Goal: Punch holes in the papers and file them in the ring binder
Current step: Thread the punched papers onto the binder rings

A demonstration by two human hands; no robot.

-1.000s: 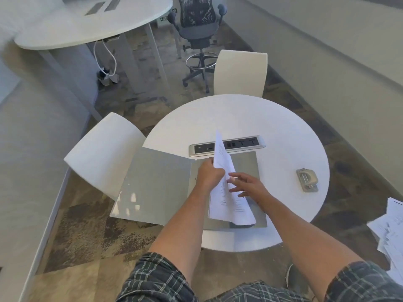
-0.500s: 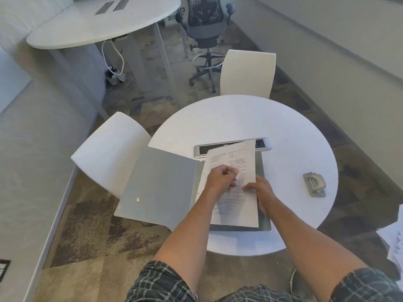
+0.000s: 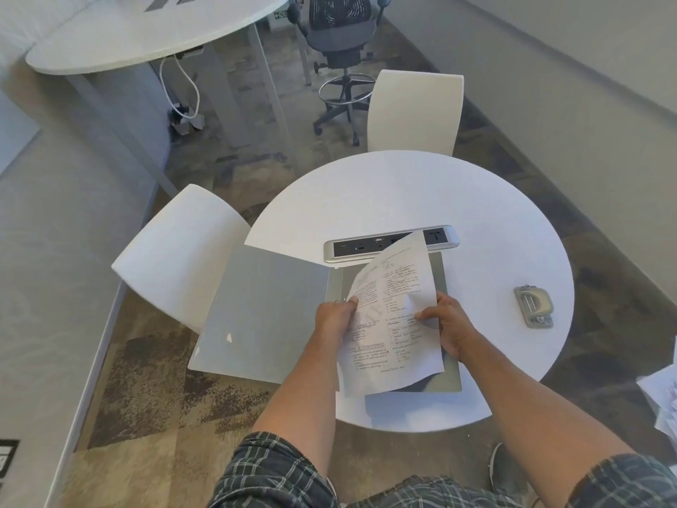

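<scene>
An open grey ring binder (image 3: pixel 267 309) lies on the round white table (image 3: pixel 421 199), its left cover hanging past the table's edge. Over the binder's right half I hold a printed paper sheet (image 3: pixel 394 324), bowed and slightly lifted. My left hand (image 3: pixel 335 319) pinches the sheet's left edge near the binder rings. My right hand (image 3: pixel 448 324) holds its right edge, thumb on top. A grey hole punch (image 3: pixel 533 306) sits on the table to the right, apart from both hands.
A silver power strip (image 3: pixel 370 245) is set into the table just beyond the binder. Two white chairs (image 3: pixel 176 258) (image 3: pixel 414 111) stand at the left and the far side. More loose papers (image 3: pixel 663 401) lie at the right edge. A dark office chair (image 3: pixel 340 42) stands farther back.
The sheet stood on edge a second ago, then came down flat over the binder's right half. Now it is bowed, my left hand at its left edge and my right at its right edge.
</scene>
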